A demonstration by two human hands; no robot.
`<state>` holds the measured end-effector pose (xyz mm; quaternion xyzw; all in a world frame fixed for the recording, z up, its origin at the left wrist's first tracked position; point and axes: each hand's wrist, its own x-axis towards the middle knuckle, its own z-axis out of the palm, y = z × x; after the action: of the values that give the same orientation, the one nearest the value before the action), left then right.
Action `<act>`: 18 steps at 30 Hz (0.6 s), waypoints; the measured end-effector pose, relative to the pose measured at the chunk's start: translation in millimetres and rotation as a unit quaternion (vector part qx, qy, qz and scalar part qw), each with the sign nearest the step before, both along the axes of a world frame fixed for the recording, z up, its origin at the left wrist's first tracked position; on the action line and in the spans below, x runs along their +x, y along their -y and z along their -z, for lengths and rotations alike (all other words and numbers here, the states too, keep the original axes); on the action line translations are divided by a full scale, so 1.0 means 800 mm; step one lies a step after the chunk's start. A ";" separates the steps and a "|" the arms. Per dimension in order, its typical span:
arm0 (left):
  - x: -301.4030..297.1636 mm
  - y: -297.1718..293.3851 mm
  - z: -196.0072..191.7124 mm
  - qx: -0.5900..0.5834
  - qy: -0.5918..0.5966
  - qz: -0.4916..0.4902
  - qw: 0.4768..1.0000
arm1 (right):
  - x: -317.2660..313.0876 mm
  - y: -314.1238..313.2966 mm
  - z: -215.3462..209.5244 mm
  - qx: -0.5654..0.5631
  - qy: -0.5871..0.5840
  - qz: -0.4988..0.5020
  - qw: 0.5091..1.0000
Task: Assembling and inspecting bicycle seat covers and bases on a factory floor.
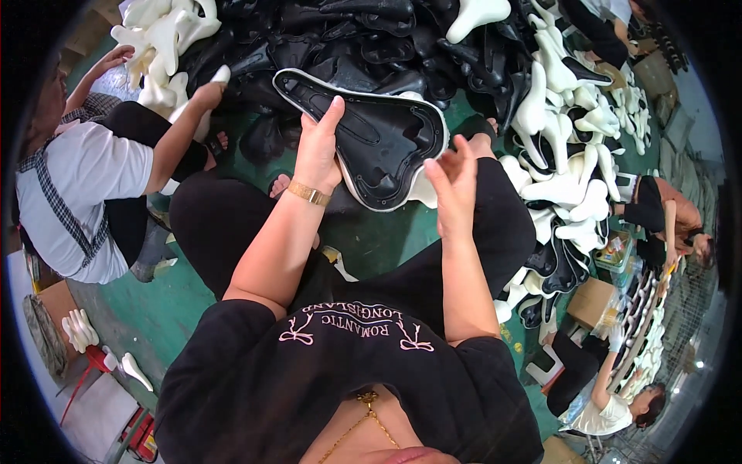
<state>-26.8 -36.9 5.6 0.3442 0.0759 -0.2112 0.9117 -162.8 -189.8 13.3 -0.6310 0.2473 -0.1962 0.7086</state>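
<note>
A bicycle saddle (pixel 390 143) is held up in front of me with its black plastic underside showing and a white foam rim around the edge. My left hand (pixel 318 151) grips its left side, thumb lying over the black shell. At the saddle's wide right end is my right hand (pixel 456 185), fingers apart and curved beside the rim; whether a fingertip touches it I cannot tell. Part of a white foam piece (pixel 421 190) shows below the saddle, next to my right hand. Black saddle shells (pixel 340 66) lie heaped just beyond.
White foam saddle pads (pixel 568 127) are piled along the right, and more (pixel 166 39) at the far left. A co-worker (pixel 97 178) sits close on my left, holding a white piece. Other people work at the right near a cardboard box (pixel 593 301). The floor (pixel 371 240) is green.
</note>
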 end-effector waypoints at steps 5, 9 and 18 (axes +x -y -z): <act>0.001 -0.002 0.007 -0.023 0.015 -0.004 1.000 | 0.015 -0.035 0.012 0.133 0.058 -0.108 0.984; -0.008 0.012 0.001 0.038 0.013 -0.051 0.998 | 0.017 -0.036 0.035 0.144 0.103 -0.065 0.982; 0.036 -0.022 -0.027 -0.028 0.079 -0.050 0.995 | -0.013 -0.045 0.046 0.270 0.065 -0.089 0.957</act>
<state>2.3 -19.4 27.6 0.3295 0.0143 -0.1395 0.9337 -173.1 -154.0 -23.5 -0.4216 0.1876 -0.0988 0.8816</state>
